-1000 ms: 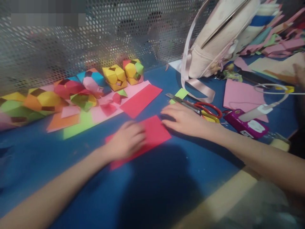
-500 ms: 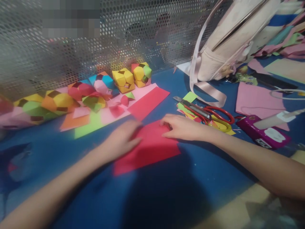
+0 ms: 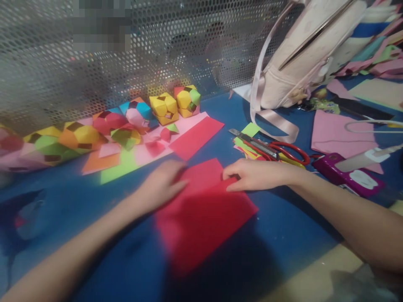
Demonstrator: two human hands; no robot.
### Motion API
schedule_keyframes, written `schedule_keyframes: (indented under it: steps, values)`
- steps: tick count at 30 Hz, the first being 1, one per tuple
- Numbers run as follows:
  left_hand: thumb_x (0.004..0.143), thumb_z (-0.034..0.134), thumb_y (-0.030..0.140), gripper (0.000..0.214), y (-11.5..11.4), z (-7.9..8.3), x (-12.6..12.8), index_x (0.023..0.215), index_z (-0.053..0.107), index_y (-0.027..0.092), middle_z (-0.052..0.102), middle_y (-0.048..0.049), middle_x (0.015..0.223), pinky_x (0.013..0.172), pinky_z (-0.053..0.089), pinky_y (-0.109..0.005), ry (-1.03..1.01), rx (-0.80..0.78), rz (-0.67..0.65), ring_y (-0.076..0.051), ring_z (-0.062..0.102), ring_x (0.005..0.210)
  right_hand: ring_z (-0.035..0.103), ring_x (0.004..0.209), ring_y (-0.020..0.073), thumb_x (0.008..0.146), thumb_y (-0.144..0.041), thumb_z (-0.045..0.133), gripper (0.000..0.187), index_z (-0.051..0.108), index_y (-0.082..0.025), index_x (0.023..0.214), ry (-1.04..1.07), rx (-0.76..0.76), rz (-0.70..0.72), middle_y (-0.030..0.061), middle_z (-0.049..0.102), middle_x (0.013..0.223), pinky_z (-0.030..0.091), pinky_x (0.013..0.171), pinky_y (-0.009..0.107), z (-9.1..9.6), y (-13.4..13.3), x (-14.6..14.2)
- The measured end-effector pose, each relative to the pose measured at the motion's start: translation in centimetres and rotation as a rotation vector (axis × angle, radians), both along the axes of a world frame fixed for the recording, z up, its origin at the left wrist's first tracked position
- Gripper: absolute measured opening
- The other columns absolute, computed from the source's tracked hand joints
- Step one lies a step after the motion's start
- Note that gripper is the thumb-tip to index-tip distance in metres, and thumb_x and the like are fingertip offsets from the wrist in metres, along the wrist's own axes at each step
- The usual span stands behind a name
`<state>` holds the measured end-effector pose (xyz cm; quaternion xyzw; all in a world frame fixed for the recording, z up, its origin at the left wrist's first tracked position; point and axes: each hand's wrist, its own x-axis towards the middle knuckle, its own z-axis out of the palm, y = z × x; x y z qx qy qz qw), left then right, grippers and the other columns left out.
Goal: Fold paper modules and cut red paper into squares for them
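While the left hand (image 3: 163, 184) lies open and flat on the red paper sheet (image 3: 204, 214), the right hand (image 3: 256, 174) pinches that sheet's right edge between thumb and fingers. The sheet rests on the blue table (image 3: 283, 218) at the frame's centre. At the upper right leans a pale backpack (image 3: 302, 54), its contents hidden. Red-handled scissors (image 3: 283, 150) lie just above the right hand.

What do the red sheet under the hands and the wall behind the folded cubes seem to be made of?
Red sheet: probably thin matte paper; it lies flat, with a crease between the left hand and right hand.
Wall: apparently shiny metal, pierced by rows of small round holes.
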<state>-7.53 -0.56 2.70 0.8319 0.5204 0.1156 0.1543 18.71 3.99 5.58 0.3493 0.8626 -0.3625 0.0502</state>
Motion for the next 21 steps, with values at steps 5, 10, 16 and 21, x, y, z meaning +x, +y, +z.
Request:
schedule_keyframes:
  steps: [5, 10, 16, 21]
  values:
    - [0.084, 0.056, 0.028, 0.035, -0.3, -0.1, 0.3, 0.116, 0.056, 0.015, 0.062, -0.0133, 0.108, 0.087, 0.05, -0.045, 0.046, 0.019, -0.023, -0.028, 0.058, 0.1, 0.062, 0.089, 0.0196, 0.089, -0.032, 0.054, 0.021, 0.068, -0.018, 0.088, 0.207, 0.246, -0.202, 0.0059, 0.07, 0.095, 0.047, 0.078, 0.032, -2.1, 0.7, -0.6]
    - [0.082, 0.059, 0.029, 0.037, -0.2, -0.4, 0.2, 0.117, 0.053, 0.019, 0.063, -0.0069, 0.097, 0.08, 0.052, -0.037, -0.058, -0.035, 0.033, -0.023, 0.061, 0.092, 0.054, 0.115, 0.0274, 0.087, -0.024, 0.056, 0.034, 0.06, -0.013, 0.119, 0.259, 0.527, -0.156, 0.0138, 0.063, 0.124, 0.041, 0.099, 0.047, -4.9, 1.0, -1.2]
    - [0.081, 0.057, 0.02, 0.039, -0.6, -0.3, 0.6, 0.12, 0.051, 0.021, 0.061, -0.0051, 0.1, 0.078, 0.052, -0.034, -0.1, 0.005, 0.019, -0.02, 0.061, 0.091, 0.062, 0.097, 0.0203, 0.08, -0.019, 0.059, 0.052, 0.049, -0.015, 0.131, 0.419, 0.301, -0.365, 0.0134, 0.062, 0.122, 0.05, 0.087, 0.04, -5.0, 0.8, -2.1]
    - [0.081, 0.054, 0.02, 0.039, -0.4, 0.0, 0.4, 0.12, 0.049, 0.021, 0.059, -0.007, 0.107, 0.077, 0.053, -0.034, -0.149, 0.08, 0.013, -0.02, 0.06, 0.092, 0.057, 0.065, 0.0112, 0.075, -0.012, 0.054, 0.047, 0.05, -0.012, 0.121, 0.588, 0.046, -0.53, 0.0036, 0.064, 0.086, 0.048, 0.061, 0.026, -5.8, 1.7, -2.5]
